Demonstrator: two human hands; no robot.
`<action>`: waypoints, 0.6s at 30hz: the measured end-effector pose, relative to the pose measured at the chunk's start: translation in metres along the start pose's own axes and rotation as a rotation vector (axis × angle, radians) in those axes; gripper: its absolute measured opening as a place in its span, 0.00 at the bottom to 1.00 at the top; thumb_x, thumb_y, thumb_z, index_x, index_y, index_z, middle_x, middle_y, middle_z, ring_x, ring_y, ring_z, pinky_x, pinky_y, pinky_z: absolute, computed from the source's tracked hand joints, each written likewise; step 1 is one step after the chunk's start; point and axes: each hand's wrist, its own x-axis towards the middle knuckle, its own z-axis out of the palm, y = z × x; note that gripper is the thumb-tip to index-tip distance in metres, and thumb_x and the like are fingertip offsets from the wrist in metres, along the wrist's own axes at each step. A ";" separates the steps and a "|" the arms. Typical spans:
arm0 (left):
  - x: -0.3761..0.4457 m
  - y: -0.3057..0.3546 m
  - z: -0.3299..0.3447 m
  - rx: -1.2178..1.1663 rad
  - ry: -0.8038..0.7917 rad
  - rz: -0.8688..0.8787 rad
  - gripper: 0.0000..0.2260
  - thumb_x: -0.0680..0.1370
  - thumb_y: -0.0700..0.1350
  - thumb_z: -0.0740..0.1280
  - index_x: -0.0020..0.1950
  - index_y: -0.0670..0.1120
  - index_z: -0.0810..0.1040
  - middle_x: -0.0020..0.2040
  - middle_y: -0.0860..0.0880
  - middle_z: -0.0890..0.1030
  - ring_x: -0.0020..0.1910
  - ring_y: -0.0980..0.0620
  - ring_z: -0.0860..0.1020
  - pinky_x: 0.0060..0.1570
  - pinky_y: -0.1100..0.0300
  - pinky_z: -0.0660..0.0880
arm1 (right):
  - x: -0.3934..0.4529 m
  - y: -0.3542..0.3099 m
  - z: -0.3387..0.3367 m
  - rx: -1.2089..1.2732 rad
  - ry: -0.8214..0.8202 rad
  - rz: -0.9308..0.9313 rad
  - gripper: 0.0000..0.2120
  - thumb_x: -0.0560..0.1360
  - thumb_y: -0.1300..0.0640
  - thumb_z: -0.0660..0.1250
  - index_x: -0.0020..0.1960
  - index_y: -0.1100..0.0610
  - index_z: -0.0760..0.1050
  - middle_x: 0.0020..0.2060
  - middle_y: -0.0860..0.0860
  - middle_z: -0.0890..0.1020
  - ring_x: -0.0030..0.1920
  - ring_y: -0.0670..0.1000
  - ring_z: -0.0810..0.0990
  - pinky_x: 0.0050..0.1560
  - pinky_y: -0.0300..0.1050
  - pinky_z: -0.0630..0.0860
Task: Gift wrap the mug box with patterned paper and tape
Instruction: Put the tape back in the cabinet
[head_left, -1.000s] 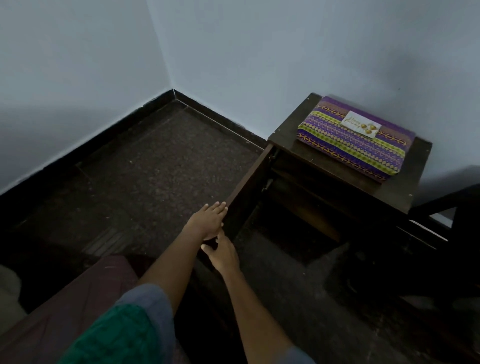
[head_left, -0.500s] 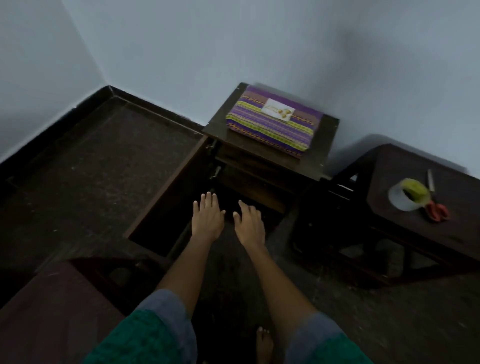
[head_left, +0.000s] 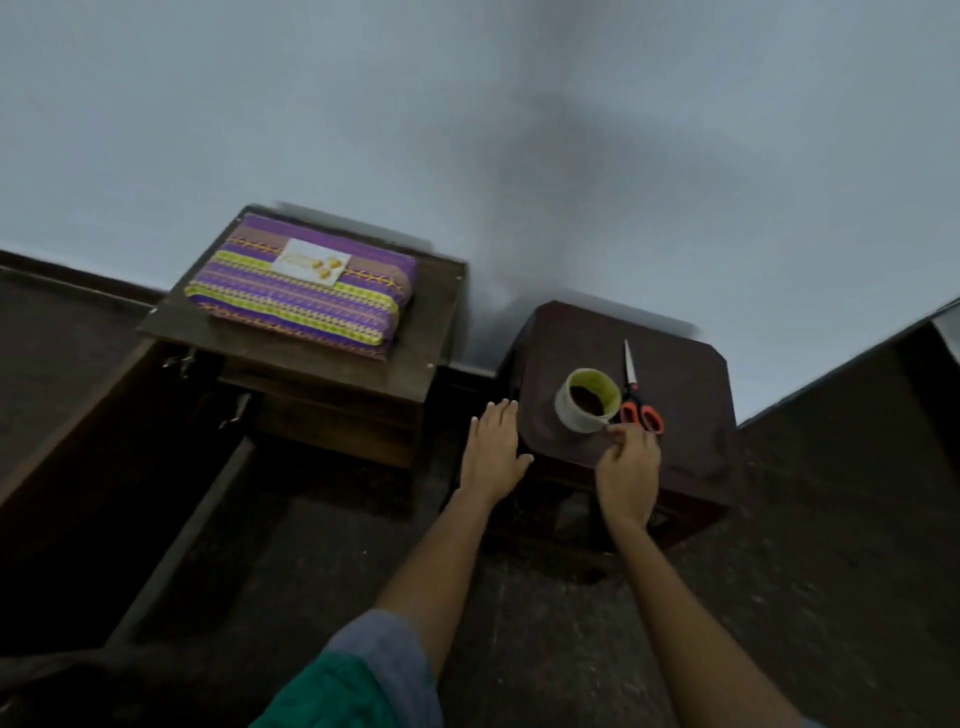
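Two dark wooden pieces stand against the pale wall: a cabinet (head_left: 332, 364) carrying the wrapped box (head_left: 304, 296) in purple-and-yellow patterned paper, and a small table (head_left: 691, 410) with the tape roll (head_left: 587, 399) and orange-handled scissors (head_left: 635, 392). The left hand (head_left: 492, 451) lies flat, grip wide, at the table's edge. The right hand (head_left: 627, 470) curls its fingers just beside the roll; contact is unclear.

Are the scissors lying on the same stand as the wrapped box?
No: the scissors lie beside the tape roll on the right stool; the wrapped box sits on the left cabinet.
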 end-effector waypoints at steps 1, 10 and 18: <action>0.011 0.009 0.010 -0.012 -0.006 0.007 0.36 0.76 0.47 0.68 0.76 0.42 0.52 0.76 0.45 0.56 0.76 0.46 0.51 0.74 0.51 0.49 | 0.017 0.012 -0.004 -0.001 0.024 0.032 0.12 0.74 0.70 0.58 0.54 0.62 0.74 0.56 0.60 0.73 0.59 0.61 0.69 0.47 0.51 0.69; 0.072 0.028 0.055 -0.071 -0.024 0.049 0.52 0.71 0.53 0.73 0.75 0.44 0.34 0.78 0.48 0.46 0.77 0.51 0.44 0.72 0.51 0.35 | 0.087 0.059 0.015 -0.128 -0.181 0.075 0.18 0.78 0.62 0.60 0.67 0.61 0.66 0.62 0.61 0.72 0.65 0.60 0.65 0.58 0.52 0.67; 0.099 0.030 0.065 -0.200 0.026 0.088 0.55 0.65 0.56 0.76 0.76 0.47 0.38 0.71 0.53 0.68 0.73 0.54 0.62 0.72 0.52 0.36 | 0.107 0.067 0.032 -0.362 -0.142 0.030 0.13 0.78 0.59 0.62 0.60 0.63 0.70 0.59 0.60 0.75 0.62 0.60 0.68 0.55 0.51 0.69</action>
